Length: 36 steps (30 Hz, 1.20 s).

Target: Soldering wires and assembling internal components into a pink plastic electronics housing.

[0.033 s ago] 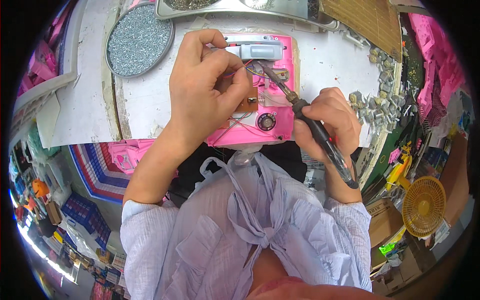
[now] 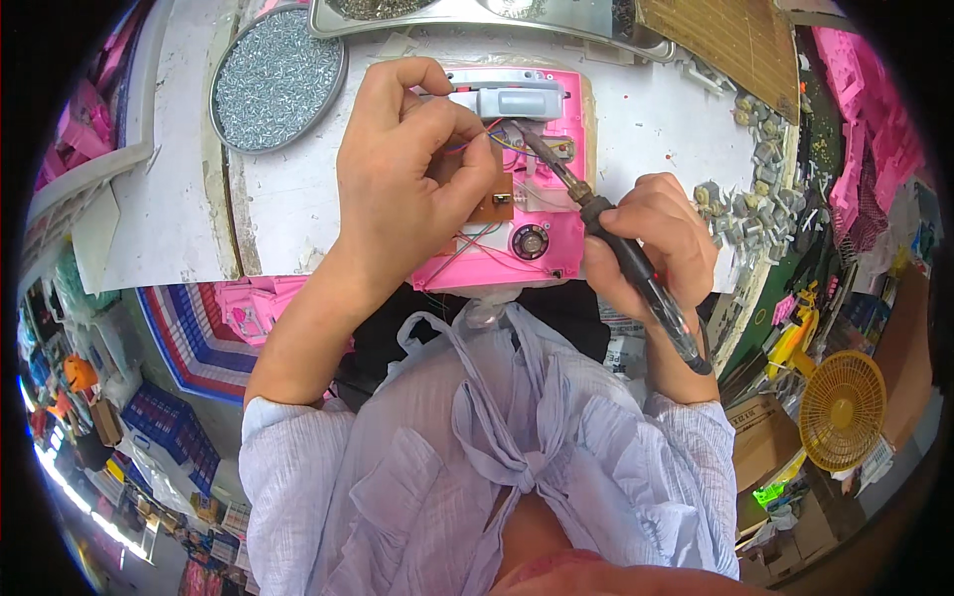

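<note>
My right hand (image 2: 656, 243) grips a soldering iron (image 2: 628, 253) with a black handle. Its tip slants up and left to coloured wires (image 2: 517, 142) inside an open pink plastic housing (image 2: 563, 233). My left hand (image 2: 412, 164) hangs over the housing's left side, thumb and fingers pinched beside those wires. What lies between these fingertips is too small to make out. Under the left hand a brown circuit board (image 2: 495, 209) partly shows. A round black speaker (image 2: 530, 240) sits in the near part of the housing, a grey-white plastic piece (image 2: 519, 102) in the far part.
A round tray of small screws (image 2: 276, 84) stands at the far left of the white table (image 2: 288, 214). A metal tray (image 2: 477, 22) and a cardboard sheet (image 2: 723, 50) lie at the back. Small metal parts (image 2: 753, 214) pile up on the right; a yellow fan (image 2: 842, 409) stands beyond.
</note>
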Motion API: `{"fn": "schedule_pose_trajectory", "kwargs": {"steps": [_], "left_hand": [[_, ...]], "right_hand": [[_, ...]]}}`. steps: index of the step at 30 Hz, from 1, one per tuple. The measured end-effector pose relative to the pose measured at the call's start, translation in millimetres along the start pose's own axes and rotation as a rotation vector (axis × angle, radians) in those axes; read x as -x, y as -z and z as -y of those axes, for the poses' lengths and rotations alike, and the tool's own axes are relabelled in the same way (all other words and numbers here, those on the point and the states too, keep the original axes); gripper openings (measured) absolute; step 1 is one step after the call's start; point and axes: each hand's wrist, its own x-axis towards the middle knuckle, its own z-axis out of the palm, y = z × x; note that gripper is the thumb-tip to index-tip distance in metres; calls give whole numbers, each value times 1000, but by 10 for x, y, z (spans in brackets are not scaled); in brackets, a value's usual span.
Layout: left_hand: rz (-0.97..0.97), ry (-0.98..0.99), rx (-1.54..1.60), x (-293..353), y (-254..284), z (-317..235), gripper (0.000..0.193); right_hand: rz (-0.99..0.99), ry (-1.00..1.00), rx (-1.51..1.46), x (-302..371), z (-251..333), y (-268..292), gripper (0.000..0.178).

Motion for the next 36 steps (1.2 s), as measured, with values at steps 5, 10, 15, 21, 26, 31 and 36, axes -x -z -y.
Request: {"fn": "schedule_pose_trajectory", "kwargs": {"steps": [5,10,15,21,26,31,36], "left_hand": [[-32,-80,-17,-32,-13,26,10],[-37,-100,-23,-31,-13,38,11],[-48,-107,-23,-37,-21,44,10],[-38,-79,-11,-39,-13,11,11],[-47,-108,-18,-47,-17,32,10],[-6,-19,19,-9,-18,5,10],[-18,-29,18,-9,-23,2,10]], "right_hand": [[-15,14,11,-13,-4,-35,38],[-3,20,17,-20,-15,-43,37],[-6,26,12,-19,-32,-48,35],[-17,23,13,-31,-15,-50,34],[-14,9,48,-28,-7,-59,36],[77,49,135,-61,11,-4,38],[39,33,69,-29,6,12,40]]}}
